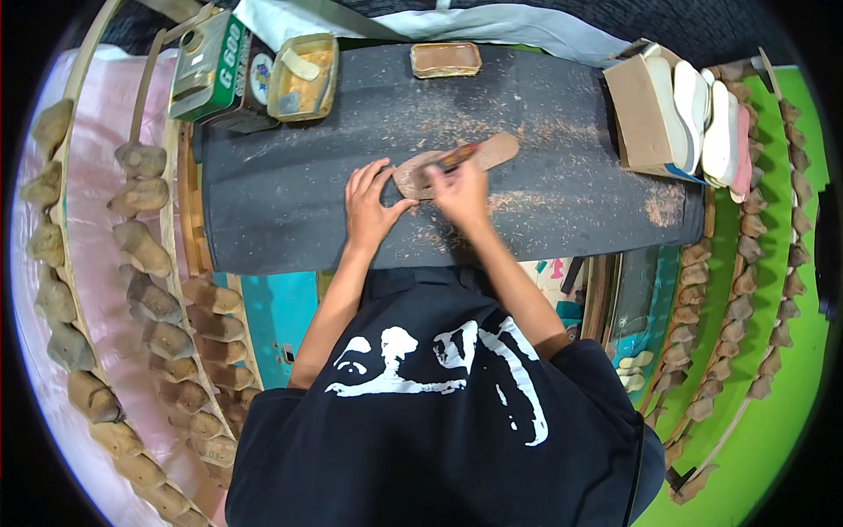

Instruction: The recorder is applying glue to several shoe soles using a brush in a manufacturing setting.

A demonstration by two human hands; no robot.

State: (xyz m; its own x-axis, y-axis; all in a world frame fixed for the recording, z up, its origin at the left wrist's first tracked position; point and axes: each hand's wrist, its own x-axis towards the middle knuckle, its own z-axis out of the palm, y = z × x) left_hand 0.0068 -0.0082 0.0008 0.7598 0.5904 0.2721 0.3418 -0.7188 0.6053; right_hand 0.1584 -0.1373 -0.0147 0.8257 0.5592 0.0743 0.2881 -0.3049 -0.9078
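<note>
A tan sole-shaped piece (500, 151) lies aslant on the dark table covering, its far end up to the right. My left hand (369, 209) rests at its near-left end, fingers spread, with the thumb against the edge. In my right hand (463, 195) is a short tool with a reddish-brown handle (460, 157). It is closed around this tool, which lies across the middle of the sole. Motion blurs the tool's working end, so its kind cannot be told.
Pale shavings (562, 132) litter the dark-covered table (351, 237). At the back stand a green metal can (211, 75), a smeared tub (303, 97) and a shallow brown-filled tray (446, 60). A cardboard box (645, 110) of soles is at right. Racks of shoe lasts (145, 246) flank both sides.
</note>
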